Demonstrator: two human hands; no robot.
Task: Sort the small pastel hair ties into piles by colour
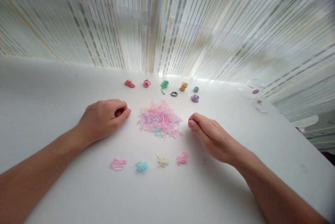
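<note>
A loose heap of pastel bands [160, 119], mostly pink with some blue, lies between my hands. My left hand [106, 118] rests on the table left of it, fingers curled and thumb against the index finger; whatever it may hold is hidden. On the heap's right, my right hand [209, 135] is closed in a pinch, its contents too small to make out. Nearer me are small piles: pink [118, 163], light blue [141, 165], cream [163, 160], a deeper pink [182, 158] and a faint lilac one [202, 157] beside my right hand.
Behind the heap sit bundles in red [129, 84], pink [147, 83], green [164, 84], tan [183, 86], blue [196, 89] and purple [195, 98], plus a dark ring [174, 94]. Clear plastic pieces [259, 106] lie far right on the white table [78, 196], before a striped curtain [146, 21].
</note>
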